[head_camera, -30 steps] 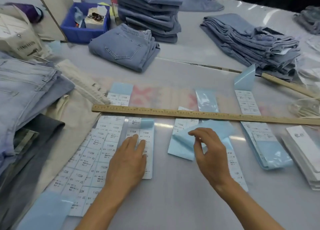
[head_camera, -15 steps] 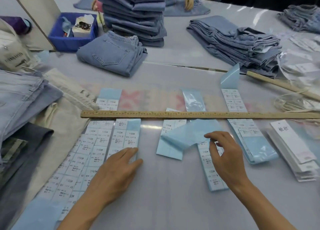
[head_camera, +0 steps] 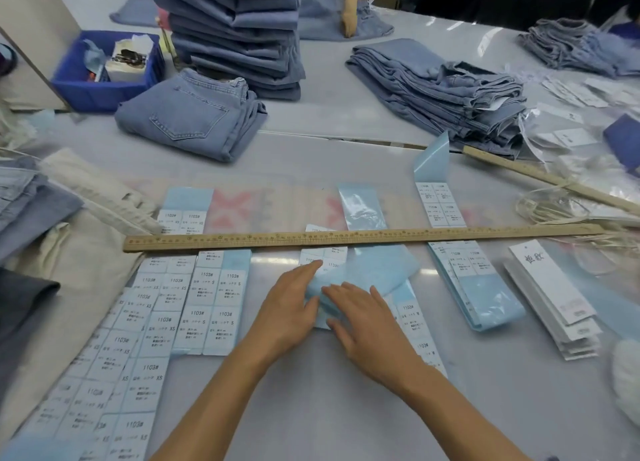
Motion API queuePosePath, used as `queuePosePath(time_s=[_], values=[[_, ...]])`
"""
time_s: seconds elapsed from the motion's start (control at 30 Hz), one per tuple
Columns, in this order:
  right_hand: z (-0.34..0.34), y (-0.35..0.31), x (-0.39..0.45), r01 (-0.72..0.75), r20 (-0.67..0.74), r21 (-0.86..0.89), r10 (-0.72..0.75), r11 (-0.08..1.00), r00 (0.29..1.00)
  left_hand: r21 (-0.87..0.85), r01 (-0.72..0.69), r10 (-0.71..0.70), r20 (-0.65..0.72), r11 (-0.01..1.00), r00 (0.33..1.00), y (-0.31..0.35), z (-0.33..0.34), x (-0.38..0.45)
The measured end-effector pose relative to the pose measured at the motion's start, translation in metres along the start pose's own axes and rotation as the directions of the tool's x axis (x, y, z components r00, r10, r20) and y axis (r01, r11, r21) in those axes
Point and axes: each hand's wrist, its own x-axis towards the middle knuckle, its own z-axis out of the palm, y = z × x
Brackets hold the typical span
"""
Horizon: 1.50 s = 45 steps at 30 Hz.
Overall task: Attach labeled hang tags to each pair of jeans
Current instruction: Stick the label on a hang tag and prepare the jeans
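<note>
Strips of size stickers on pale blue backing lie on the table under a long wooden ruler (head_camera: 346, 237). Both hands meet on the middle strip, whose blue backing (head_camera: 377, 270) is folded over. My left hand (head_camera: 291, 308) lies on its left edge with fingers straight. My right hand (head_camera: 363, 318) rests on the fold with fingers spread and slightly bent. More sticker sheets (head_camera: 152, 322) marked XS and S spread to the left. A stack of white hang tags (head_camera: 554, 294) sits at the right. Folded jeans (head_camera: 190, 117) lie beyond the ruler.
A tall pile of jeans (head_camera: 235, 34) and a looser pile (head_camera: 443, 89) stand at the back. A blue bin (head_camera: 86, 86) sits far left, light garments (head_camera: 31, 197) at the left edge. A second ruler (head_camera: 540, 176) and strings (head_camera: 554, 211) lie right. Another person's arm (head_camera: 349, 6) is at the far edge.
My left hand has left the left sticker sheets and moved right to the middle strip. My right hand has come down onto the folded blue backing.
</note>
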Motion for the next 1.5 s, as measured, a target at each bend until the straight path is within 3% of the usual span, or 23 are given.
queuePosePath(time_s=[0.07,0.13,0.2,0.27,0.33,0.47,0.53,0.63,0.77,0.87,0.97,1.1,1.13,1.2,1.27,1.33,1.37,1.43,1.5], values=[[-0.001,-0.005,-0.012,0.093,-0.097,0.125,-0.081,0.988,0.992,0.089,0.007,-0.009,0.025,0.996,1.0,-0.006,0.003,0.008],[-0.008,0.003,-0.021,0.062,-0.297,0.195,-0.002,0.979,0.955,0.212,-0.034,0.024,0.051,0.977,0.998,-0.011,0.002,0.01],[-0.021,0.021,-0.024,-0.096,-0.447,0.331,0.245,0.939,0.86,0.28,-0.065,0.053,0.049,0.958,0.997,-0.016,-0.001,0.009],[-0.04,0.043,-0.025,-0.3,-0.414,0.508,0.534,0.808,0.737,0.269,-0.067,0.064,0.019,0.961,0.998,-0.017,-0.005,0.005],[-0.057,0.066,-0.029,-0.432,-0.321,0.581,0.682,0.69,0.658,0.212,-0.07,0.081,-0.04,0.975,0.996,-0.019,-0.012,0.0],[-0.066,0.092,-0.054,-0.512,-0.265,0.328,0.598,0.794,0.756,0.226,-0.183,0.236,-0.238,0.957,0.942,-0.011,-0.012,-0.01],[-0.062,0.096,-0.063,-0.533,-0.213,0.283,0.594,0.797,0.776,0.277,-0.275,0.346,-0.249,0.921,0.905,0.007,0.002,-0.013],[-0.057,0.094,-0.057,-0.534,-0.129,0.445,0.641,0.719,0.756,0.249,-0.313,0.35,-0.122,0.917,0.929,0.035,0.032,-0.005],[-0.055,0.088,-0.028,-0.508,-0.066,0.551,0.641,0.662,0.765,0.38,-0.189,0.165,0.097,0.905,0.982,0.052,0.052,0.026],[-0.061,0.08,-0.016,-0.46,-0.133,0.611,0.656,0.644,0.743,0.415,-0.174,0.125,0.143,0.893,0.982,0.057,0.054,0.039],[-0.082,0.069,-0.02,-0.341,-0.097,0.712,0.567,0.613,0.818,0.142,-0.049,0.029,0.139,0.989,0.99,0.057,0.039,0.038],[-0.101,0.025,-0.051,-0.172,0.059,0.631,0.174,0.756,0.983,-0.243,0.15,-0.152,0.011,0.958,0.988,0.045,0.005,0.05],[-0.097,0.012,-0.059,-0.105,0.104,0.611,0.052,0.785,0.993,-0.253,0.151,-0.163,-0.028,0.956,0.986,0.044,0.001,0.056],[-0.087,-0.011,-0.071,-0.067,0.272,0.625,-0.137,0.777,0.953,-0.101,0.06,-0.064,-0.028,0.993,0.998,0.048,0.005,0.066],[-0.079,-0.019,-0.071,-0.16,0.392,0.734,-0.219,0.66,0.894,0.067,-0.073,0.067,0.081,0.995,0.994,0.057,0.023,0.073],[-0.072,-0.007,-0.058,-0.192,0.287,0.828,-0.105,0.527,0.952,0.207,-0.174,0.135,0.187,0.963,0.973,0.065,0.045,0.079],[-0.068,0.008,-0.048,-0.168,0.162,0.81,0.061,0.561,0.985,0.273,-0.215,0.156,0.224,0.938,0.962,0.067,0.054,0.08],[-0.056,0.044,-0.031,-0.166,-0.186,0.545,0.312,0.822,0.932,0.355,-0.272,0.198,0.232,0.894,0.952,0.068,0.068,0.081],[-0.037,0.072,-0.026,-0.257,-0.378,0.221,0.326,0.941,0.867,0.415,-0.289,0.233,0.18,0.863,0.956,0.066,0.076,0.077]])
